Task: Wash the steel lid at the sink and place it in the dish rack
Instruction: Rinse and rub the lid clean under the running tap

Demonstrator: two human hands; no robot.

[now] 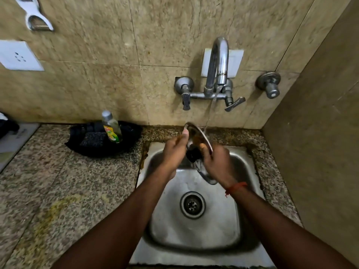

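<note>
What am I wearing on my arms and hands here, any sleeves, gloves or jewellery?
No sleeves in view and no gloves on the left hand or right hand. No rings or watch show. An orange-red thread band circles the right wrist, a loose end hanging.

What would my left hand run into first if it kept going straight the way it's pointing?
Your left hand, gripping the steel lid, points forward and right. Going on, it would probably cross the water stream first, then reach the tiled wall below the tap, though depth is unclear.
</note>
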